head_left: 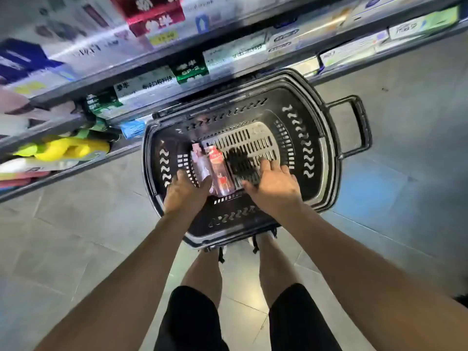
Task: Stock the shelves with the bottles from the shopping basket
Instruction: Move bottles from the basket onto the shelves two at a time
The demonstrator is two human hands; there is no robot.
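- The pink bottle [201, 164] is apparently gripped by the left hand [186, 192] inside the basket [329, 158].
- The right hand [274, 184] is held beside the red bottle [220, 171], fingers spread.

- The basket [326, 138] looks like hard black plastic, smooth with a dull sheen; its slotted floor panel [253, 138] is matt grey plastic.
- The pink bottle [202, 163] and red bottle [220, 171] are clear glossy plastic under shiny printed wraps.
- The shelf edges [76, 84] look like smooth grey painted metal.
- The boxes [152, 16] are glossy printed card.
- The floor [76, 236] is smooth grey tile, faintly shiny.
- The shorts [190, 320] are matt black cloth.
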